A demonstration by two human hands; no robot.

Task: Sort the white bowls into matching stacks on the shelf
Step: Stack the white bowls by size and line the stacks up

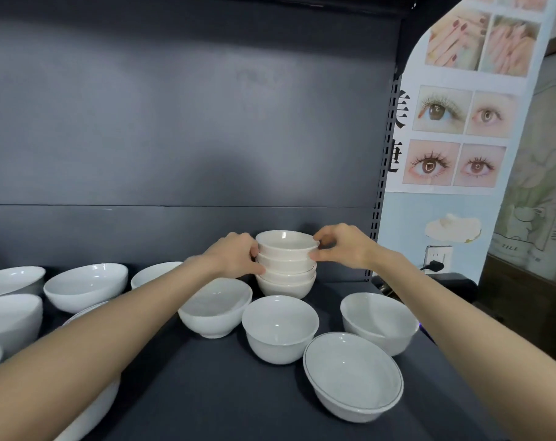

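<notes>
1. The left hand (235, 256) grasps the left side of the stack of small bowls (286, 272). Its fingers curl round the upper bowls, and the thumb presses lower on the stack's wall.
2. The right hand (343, 246) holds the stack's right side. Its fingertips curl onto the rim of the top bowl (286, 241), and the thumb is against the bowl just beneath.
3. The stack stands at the back of the dark shelf (206, 383), near the back panel (174, 122) and right of centre. It is four bowls high, nested, all mouths upward, with its long axis vertical and no visible lean.
4. Loose white bowls sit upright in front of the stack, each apart from it: one front-left (215, 308), one directly in front (279, 327) and one front-right (378, 323). The nearest one (353, 374) has a thin dark line round its rim and tilts toward the camera.
5. Wider white bowls (85, 286) occupy the shelf's left side, partly hidden behind the left forearm.
6. A poster (454, 128) right of the shelf shows photographs of eyes and painted nails. Black characters (399, 111) run down its left edge, but the shelf upright cuts them off, so they cannot be read with certainty.
7. Below the poster, a black plug (432, 266) sits in a wall socket (437, 253).
</notes>
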